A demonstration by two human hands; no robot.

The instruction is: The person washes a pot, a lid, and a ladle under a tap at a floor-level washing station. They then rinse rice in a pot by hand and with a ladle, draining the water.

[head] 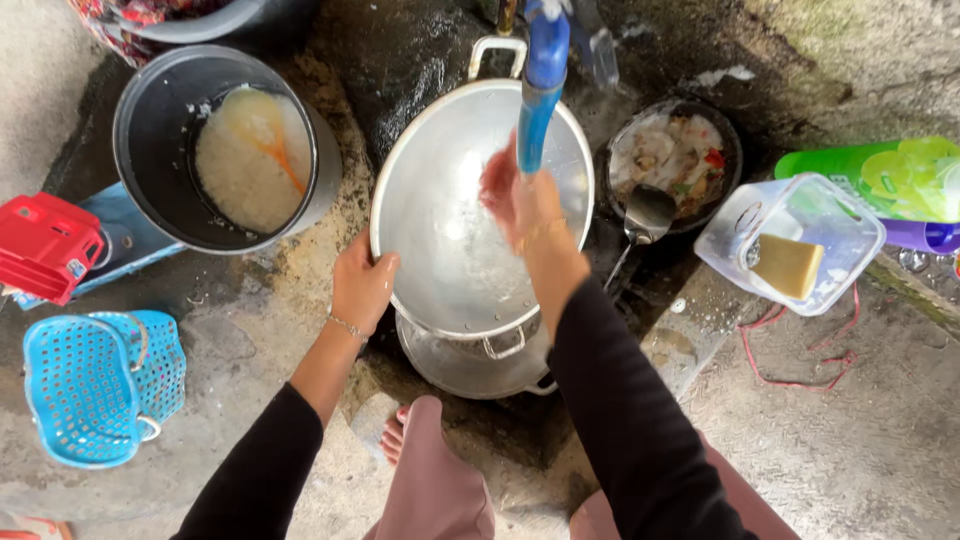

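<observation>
A large metal wok [440, 240] with loop handles is tilted under a blue hose [540, 80] that pours water into it. My left hand [362, 285] grips the wok's left rim. Inside the bowl, under the stream, my right hand [520, 200] lies flat against the wet metal, fingers together; I see nothing in it. A second metal pan [470, 370] lies beneath the wok. My bare toes [393, 440] show below it.
A dark bucket [160, 130] of milky water stands at the upper left. A red stool [45, 245] and a blue perforated basket [85, 390] are at left. Right: a dark bowl of food scraps [680, 150], a spatula [645, 215], a clear tub with soap [790, 245], green plastic ware [890, 175].
</observation>
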